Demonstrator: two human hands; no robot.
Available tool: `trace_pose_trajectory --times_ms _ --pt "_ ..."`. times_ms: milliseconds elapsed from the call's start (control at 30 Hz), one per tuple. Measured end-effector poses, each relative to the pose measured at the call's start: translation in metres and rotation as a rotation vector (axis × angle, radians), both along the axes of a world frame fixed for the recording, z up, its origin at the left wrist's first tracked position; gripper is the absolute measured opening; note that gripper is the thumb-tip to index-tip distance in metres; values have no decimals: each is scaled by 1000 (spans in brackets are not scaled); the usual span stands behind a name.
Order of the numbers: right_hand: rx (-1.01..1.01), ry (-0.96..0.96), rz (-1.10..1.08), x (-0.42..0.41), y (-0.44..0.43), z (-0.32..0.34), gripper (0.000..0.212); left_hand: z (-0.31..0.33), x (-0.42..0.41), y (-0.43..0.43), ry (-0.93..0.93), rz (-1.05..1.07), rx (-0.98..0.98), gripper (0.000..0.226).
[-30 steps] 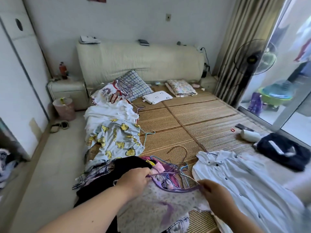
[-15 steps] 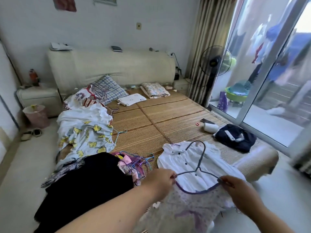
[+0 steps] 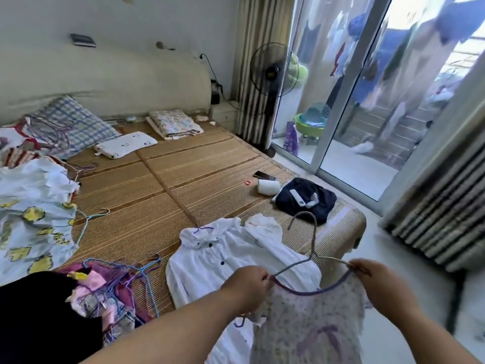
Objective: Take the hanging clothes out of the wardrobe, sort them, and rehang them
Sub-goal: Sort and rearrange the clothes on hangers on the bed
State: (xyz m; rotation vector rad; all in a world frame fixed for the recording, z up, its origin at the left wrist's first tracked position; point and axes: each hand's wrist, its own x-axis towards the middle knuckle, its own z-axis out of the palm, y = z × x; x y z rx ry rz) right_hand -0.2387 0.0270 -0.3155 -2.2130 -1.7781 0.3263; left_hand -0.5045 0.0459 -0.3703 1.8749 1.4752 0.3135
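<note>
A pale lilac dotted dress (image 3: 312,324) with a purple neckline hangs on a thin wire hanger (image 3: 312,243) in front of me. My left hand (image 3: 246,285) pinches its left shoulder and my right hand (image 3: 378,282) pinches the right shoulder, holding it up over the bed's near right corner. Under it a white buttoned shirt (image 3: 231,258) lies flat on the bamboo mat (image 3: 168,195). To the left sits a heap of pink and purple clothes with several loose hangers (image 3: 123,282), and beside that a black garment (image 3: 39,316).
A white garment with yellow print (image 3: 29,222) lies along the bed's left side. A dark folded garment (image 3: 307,200), a white roll (image 3: 267,186) and a phone (image 3: 263,176) sit near the right edge. A standing fan (image 3: 273,72) and sliding glass doors (image 3: 349,106) lie beyond.
The view has swung right. Both hands have lifted the lilac dress on its hanger out of the heap and carried it right, over the white shirt toward the bed's corner.
</note>
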Motion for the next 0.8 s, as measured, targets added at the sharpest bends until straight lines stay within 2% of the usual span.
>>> trace_pose_trajectory --times_ms 200,433,700,800 --pt "-21 -29 3 57 127 -1 21 -16 62 122 3 -67 -115 29" --pt "5 -19 50 130 271 -25 21 -37 137 247 -18 17 -192 23" --pt "-54 2 239 180 469 -133 22 -113 198 389 17 243 -354 19" --pt "-178 -5 394 179 536 -184 23 -158 205 429 49 327 -422 16"
